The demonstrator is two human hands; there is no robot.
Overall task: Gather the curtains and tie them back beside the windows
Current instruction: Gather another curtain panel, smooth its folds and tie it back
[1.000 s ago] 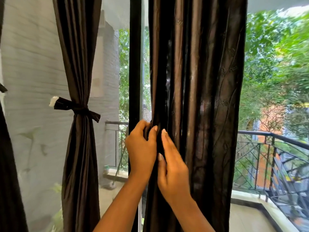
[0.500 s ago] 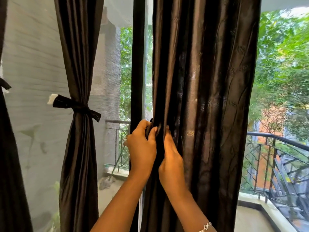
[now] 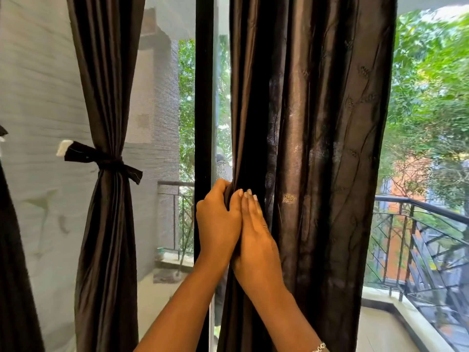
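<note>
Loose curtain (image 3: 317, 148), dark brown and shiny, hangs full length at centre-right, untied, covering the middle of the glass. Left hand (image 3: 218, 219) grips its left edge at about rail height, fingers curled round a bunch of folds, fingertips hidden in the fabric. Right hand (image 3: 256, 235) lies flat against the folds just beside the left hand and touching it, fingers straight and together, pressing the cloth, not grasping. There's a ring on one right finger and a bracelet (image 3: 319, 348) at the wrist.

Black window frame post (image 3: 203, 97) stands upright just left of the loose curtain, behind the left hand. Tied curtain (image 3: 106, 237) is left of the post, gathered at the waist by a dark tie band (image 3: 101, 160) with a white end sticking out left. Another dark curtain (image 3: 12, 250) is cut off at the far left edge.

Through the glass, a grey wall (image 3: 38, 97) is on the left, a black balcony railing (image 3: 418, 219) on the right, and green trees (image 3: 431, 85) beyond.
</note>
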